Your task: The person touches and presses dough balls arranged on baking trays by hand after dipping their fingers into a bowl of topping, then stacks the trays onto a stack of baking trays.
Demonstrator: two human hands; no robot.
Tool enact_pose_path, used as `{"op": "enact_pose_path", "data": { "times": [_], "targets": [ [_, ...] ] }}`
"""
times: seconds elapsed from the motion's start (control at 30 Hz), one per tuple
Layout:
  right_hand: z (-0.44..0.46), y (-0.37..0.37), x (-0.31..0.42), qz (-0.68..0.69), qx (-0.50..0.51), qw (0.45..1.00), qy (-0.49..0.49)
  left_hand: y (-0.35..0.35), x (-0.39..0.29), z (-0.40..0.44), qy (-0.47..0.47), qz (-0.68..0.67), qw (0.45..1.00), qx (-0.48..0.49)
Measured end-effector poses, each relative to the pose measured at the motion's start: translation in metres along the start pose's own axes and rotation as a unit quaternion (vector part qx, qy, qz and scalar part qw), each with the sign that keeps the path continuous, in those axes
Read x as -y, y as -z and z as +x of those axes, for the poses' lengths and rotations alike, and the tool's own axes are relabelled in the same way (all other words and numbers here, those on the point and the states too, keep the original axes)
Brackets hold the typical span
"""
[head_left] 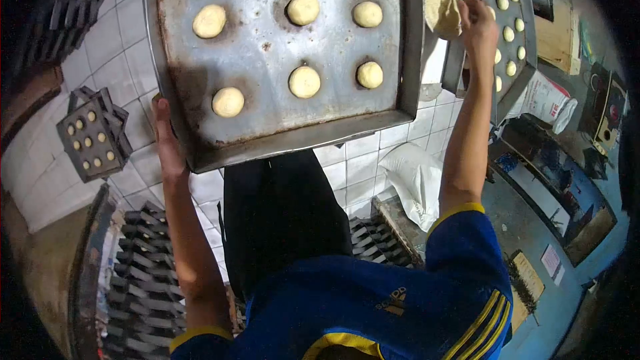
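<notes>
While left hand touches the tray, right hand grips the bowl

With the large metal tray point(343, 105) filling the upper middle of the view, the left hand point(171, 143) is at its left side, by the near corner. Thumb lies against the outer wall; other fingers mostly hidden, so can't tell if it's gripping.

Right hand point(477, 19) is closed on the edge of a round bowl point(443, 27), just right of the tray's right wall. Bowl is tipped, tan inside; can't tell if that's contents or just the surface.

Tray load: pale dough balls point(304, 82) in spaced rows, six whole, two more cut by the top of frame. None touching. Bare metal is scorched in patches.

Around it: second tray point(510, 17) with dough balls, partly behind right forearm. Smaller-looking third one at far left, loaded tray point(93, 128), atop other dark trays. White sack point(413, 183) below the bowl, near the tiled floor point(362, 172). Dark metal stack point(139, 280) lower left, beside left forearm.
</notes>
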State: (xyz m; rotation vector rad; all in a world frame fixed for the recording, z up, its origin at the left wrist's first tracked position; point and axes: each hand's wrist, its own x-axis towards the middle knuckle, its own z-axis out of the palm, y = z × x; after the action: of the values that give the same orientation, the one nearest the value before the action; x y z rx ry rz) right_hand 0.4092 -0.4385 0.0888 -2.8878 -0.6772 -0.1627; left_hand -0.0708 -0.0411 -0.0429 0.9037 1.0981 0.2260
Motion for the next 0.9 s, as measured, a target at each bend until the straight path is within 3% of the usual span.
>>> {"op": "enact_pose_path", "data": {
  "times": [0.07,0.13,0.23,0.37,0.47,0.5,0.57,0.6,0.67,0.7,0.77,0.8,0.87,0.9],
  "targets": [
    [0.014,-0.028,-0.045,0.05,0.045,0.997,-0.039,0.008,-0.002,-0.003,-0.052,0.065,0.996,0.028],
    [0.008,-0.005,-0.012,0.037,0.074,0.997,-0.002,0.005,0.005,0.011,-0.061,-0.024,0.989,0.135],
    [0.002,-0.009,-0.004,0.023,0.039,0.999,0.007,-0.032,-0.025,-0.012,0.054,-0.08,0.994,0.049],
    [-0.002,-0.017,0.001,0.043,-0.029,0.998,-0.026,-0.012,-0.019,-0.006,0.047,-0.069,0.99,0.113],
    [-0.005,-0.008,0.003,0.231,-0.009,0.965,-0.122,-0.009,-0.014,-0.001,0.021,-0.057,0.996,0.072],
    [-0.007,-0.004,0.001,0.231,-0.013,0.965,-0.124,-0.015,-0.018,-0.007,0.029,-0.052,0.996,0.06],
    [-0.018,0.002,0.0,0.444,0.044,0.869,-0.215,-0.017,-0.02,-0.01,0.039,-0.045,0.997,0.046],
    [-0.027,0.009,0.006,0.444,0.046,0.868,-0.217,-0.013,-0.018,-0.008,0.037,-0.053,0.996,0.058],
    [-0.049,0.031,0.03,0.548,0.091,0.775,-0.302,-0.008,-0.014,-0.002,0.039,-0.063,0.995,0.069],
    [-0.062,0.037,0.042,0.565,0.11,0.758,-0.307,-0.007,-0.013,0.001,0.026,-0.059,0.995,0.072],
    [-0.09,0.039,0.054,0.537,0.157,0.777,-0.288,-0.011,-0.01,0.0,0.018,-0.053,0.996,0.067],
    [-0.104,0.04,0.064,0.52,0.186,0.789,-0.27,-0.016,-0.014,-0.003,-0.028,0.071,0.994,0.075],
    [-0.128,0.032,0.087,0.431,0.159,0.875,-0.155,0.006,-0.001,0.006,0.021,0.015,0.998,0.059],
    [-0.142,0.025,0.097,0.435,0.162,0.869,-0.171,0.012,0.001,0.005,-0.01,0.034,0.996,0.079]
  ]
}}
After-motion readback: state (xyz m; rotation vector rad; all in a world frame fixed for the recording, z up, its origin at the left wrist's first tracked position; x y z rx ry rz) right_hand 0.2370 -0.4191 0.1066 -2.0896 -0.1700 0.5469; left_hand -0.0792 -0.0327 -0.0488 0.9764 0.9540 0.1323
